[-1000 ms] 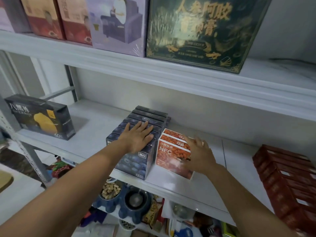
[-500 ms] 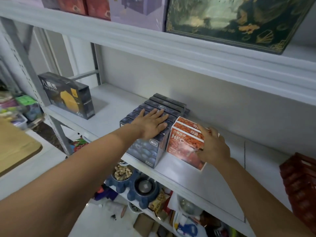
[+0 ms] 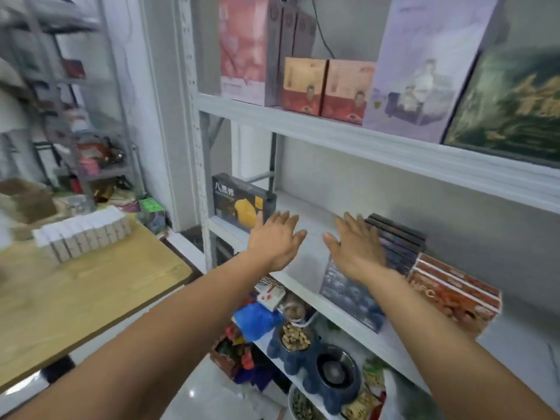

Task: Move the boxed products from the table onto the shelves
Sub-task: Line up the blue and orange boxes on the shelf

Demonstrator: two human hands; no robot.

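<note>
Leftmost, small white cardboard boxes [image 3: 81,234] line the pale wooden tabletop [image 3: 91,298]; my left hand [image 3: 274,241] hovers flat and empty over the white metal shelf [image 3: 315,207], my right hand [image 3: 356,247], fingers straight, above shelved dark blue boxes [image 3: 351,294] beside orange-red boxes [image 3: 454,294].

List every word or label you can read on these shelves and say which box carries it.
"八黑养": front of the black box at the left end of the middle shelf.
"NFC": front of the orange box on the same shelf, faint.
Too blurred to read: gold characters on the dark green box and print on the red boxes, both on the upper shelf.
</note>
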